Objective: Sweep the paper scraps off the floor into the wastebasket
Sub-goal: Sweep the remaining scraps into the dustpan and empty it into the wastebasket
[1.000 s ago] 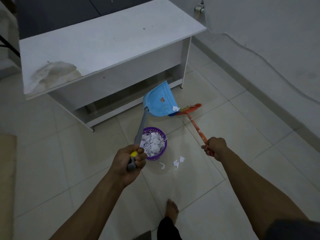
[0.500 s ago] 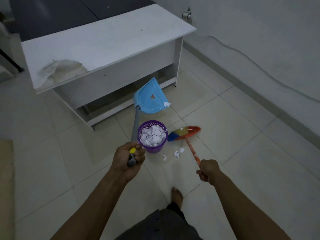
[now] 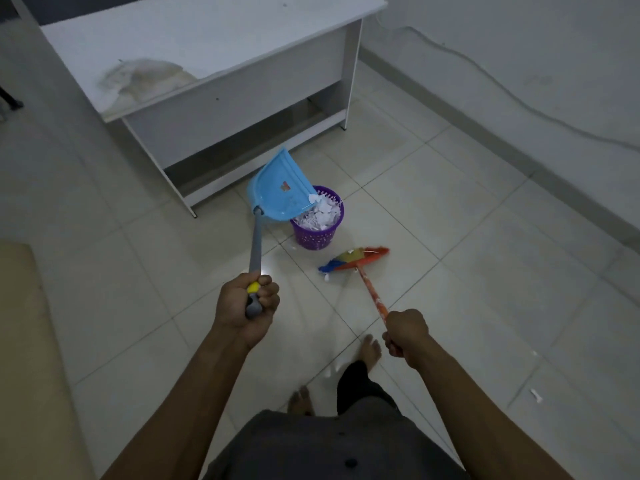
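Note:
My left hand [image 3: 246, 303] grips the grey handle of a blue dustpan [image 3: 279, 187], which is raised and tilted with its lip over the purple wastebasket [image 3: 316, 233]. The basket is heaped with white paper scraps [image 3: 320, 214]. A scrap clings to the pan's lower corner. My right hand [image 3: 405, 332] grips the orange handle of a small broom [image 3: 355, 259], whose coloured head lies on the floor just right of the basket. A scrap [image 3: 326, 277] lies by the broom head, and two more scraps [image 3: 536, 394] lie on the tiles at the right.
A white desk [image 3: 207, 39] stands behind the basket, its legs close to the dustpan. A wall with a cable [image 3: 519, 98] runs along the right. My bare feet [image 3: 370, 349] are on the tiles below my hands. A beige mat [image 3: 20, 341] lies at the left.
The dustpan has tipped over the basket's rim. The broom head has come closer to me, beside the basket. The scraps seen in front of the basket are no longer there.

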